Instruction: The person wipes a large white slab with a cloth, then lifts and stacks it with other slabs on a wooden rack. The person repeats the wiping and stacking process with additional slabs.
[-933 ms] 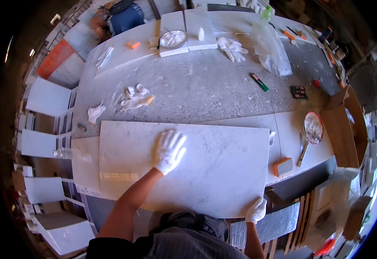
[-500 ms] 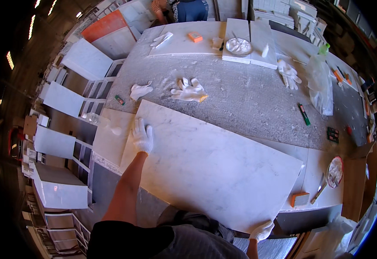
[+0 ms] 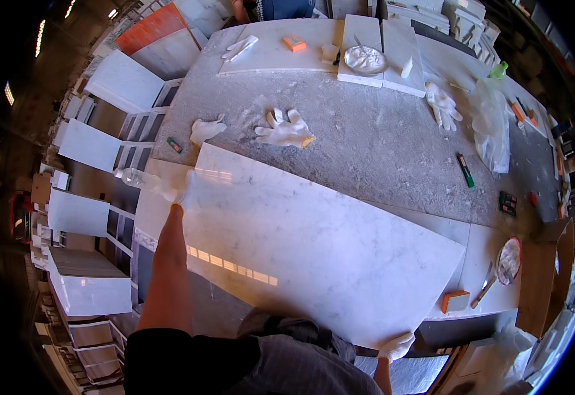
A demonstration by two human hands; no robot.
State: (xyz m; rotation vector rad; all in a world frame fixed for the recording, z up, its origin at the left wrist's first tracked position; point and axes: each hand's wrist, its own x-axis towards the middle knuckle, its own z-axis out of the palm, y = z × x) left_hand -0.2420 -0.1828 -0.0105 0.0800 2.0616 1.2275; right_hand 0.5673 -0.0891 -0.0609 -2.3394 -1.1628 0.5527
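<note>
A large white marble slab (image 3: pixel 320 243) with grey veins lies slantwise in front of me, its near edge close to my body. My left hand (image 3: pixel 183 191), in a white knit glove, is at the slab's left edge; its fingers are smeared by motion. At the near right corner my gloved right hand (image 3: pixel 397 345) grips the slab's edge. Next to my left hand a clear plastic bottle (image 3: pixel 141 178) lies on its side on a white stone piece (image 3: pixel 144 214). Beyond the slab lie a spread white glove (image 3: pixel 286 128) and a crumpled one (image 3: pixel 206 129).
An orange sanding block (image 3: pixel 455 301), a brush (image 3: pixel 483 293) and a bowl of white paste (image 3: pixel 509 260) sit at right, beside a cardboard box (image 3: pixel 541 276). A plastic bag (image 3: pixel 491 125) and another paste bowl (image 3: pixel 365 60) are farther back. A person (image 3: pixel 284 9) is at the far side.
My left hand has gone from lying flat on the slab's top to its left edge. Bright light reflections now show on the slab, as if its tilt has changed. My right hand stays at its corner.
</note>
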